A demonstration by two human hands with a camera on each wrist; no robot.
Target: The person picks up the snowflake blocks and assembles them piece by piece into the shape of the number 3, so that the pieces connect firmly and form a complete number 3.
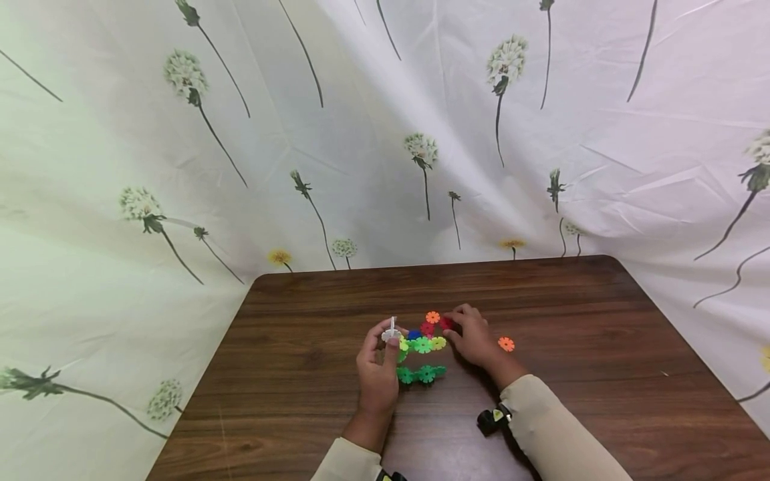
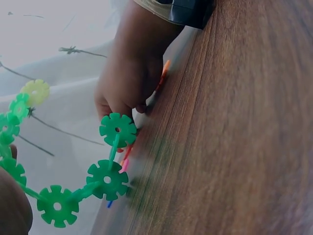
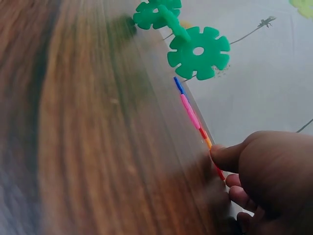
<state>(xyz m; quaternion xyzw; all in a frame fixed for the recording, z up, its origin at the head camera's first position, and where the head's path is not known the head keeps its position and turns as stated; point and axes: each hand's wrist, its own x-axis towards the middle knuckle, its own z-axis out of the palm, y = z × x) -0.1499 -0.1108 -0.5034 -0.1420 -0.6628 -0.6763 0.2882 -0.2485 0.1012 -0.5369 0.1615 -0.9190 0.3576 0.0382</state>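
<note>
My left hand [image 1: 380,377] holds a chain of interlocking snowflake discs above the table. The chain runs through several green discs [image 2: 57,205] and yellow ones [image 1: 438,343], with white discs [image 1: 391,336] near the thumb. Behind the chain, my right hand [image 1: 476,339] pinches a red disc [image 1: 446,323] at the tabletop between thumb and fingers. Beside that red disc lie an orange disc [image 1: 432,317], another red disc [image 1: 426,329], a pink disc [image 3: 190,111] and a blue disc [image 1: 414,335]. Whether these are all joined I cannot tell.
A loose orange disc [image 1: 506,344] lies on the brown wooden table [image 1: 289,387], to the right of my right hand. Behind the table hangs a white cloth [image 1: 373,200] printed with dandelions. Each wrist carries a black strapped device [image 1: 494,419].
</note>
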